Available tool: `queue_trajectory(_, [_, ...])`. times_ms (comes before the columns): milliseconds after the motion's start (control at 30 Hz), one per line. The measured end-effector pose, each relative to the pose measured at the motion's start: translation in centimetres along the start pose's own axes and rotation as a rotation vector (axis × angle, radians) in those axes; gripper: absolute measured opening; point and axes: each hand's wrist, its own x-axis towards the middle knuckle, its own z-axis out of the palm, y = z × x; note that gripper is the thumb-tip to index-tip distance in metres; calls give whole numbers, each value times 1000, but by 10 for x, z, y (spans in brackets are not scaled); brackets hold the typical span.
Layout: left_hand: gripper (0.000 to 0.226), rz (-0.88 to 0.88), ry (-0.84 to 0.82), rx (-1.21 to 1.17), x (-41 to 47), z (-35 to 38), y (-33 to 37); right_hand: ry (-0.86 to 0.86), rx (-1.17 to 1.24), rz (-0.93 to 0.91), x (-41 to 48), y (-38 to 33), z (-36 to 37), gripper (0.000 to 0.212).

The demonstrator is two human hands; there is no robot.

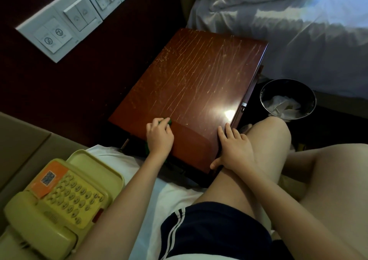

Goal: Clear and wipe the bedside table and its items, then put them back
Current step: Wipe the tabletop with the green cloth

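Head view shows the job partway through. The bed [298, 31] with rumpled white covers fills the far right. Just beside it stands the counter [199, 76], a glossy red-brown wooden top with nothing standing on it, so the clearing looks done. Pale streaks run lengthwise over most of its surface, with fine speckles toward the wall side and a bright glare spot near the right edge. Whether the streaks are dust or damp trails I cannot tell. A darker, smoother band lies along the near edge, which I take for the freshly wiped part, so most of the top seems left to go over. The yellowed phone [59, 200], handset on its cradle and an orange sticker on its face, lies off the counter on the white sheet by the person's left arm. It waits to be wiped and put back. A round bin [288, 82] with crumpled paper in it sits on the floor between counter and bed. The right hand [235, 150] rests flat on the near right corner, fingers straight, steadying the top. The left hand [159, 136] curls around a green cloth [169, 121] and presses it to the near left part.
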Motion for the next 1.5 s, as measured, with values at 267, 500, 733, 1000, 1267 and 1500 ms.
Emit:
queue_trajectory(267, [30, 313, -55, -1, -50, 16, 25, 16, 7, 3, -1, 0, 2, 125])
queue_trajectory(500, [38, 522, -128, -30, -92, 23, 40, 58, 0, 14, -3, 1, 5, 118])
queue_trajectory(733, [39, 718, -275, -18, -81, 12, 19, 39, 12, 25, -1, 4, 5, 116])
queue_trajectory(1000, [32, 134, -78, 7, -16, -5, -3, 1, -15, 30, -1, 10, 7, 117])
queue_trajectory(1267, [35, 64, -67, 35, 0, -2, 17, -30, -27, 30, 2, 10, 6, 119])
queue_trajectory(1500, [33, 237, -125, 26, -20, 6, 28, -40, -44, 12, 3, 9, 6, 118])
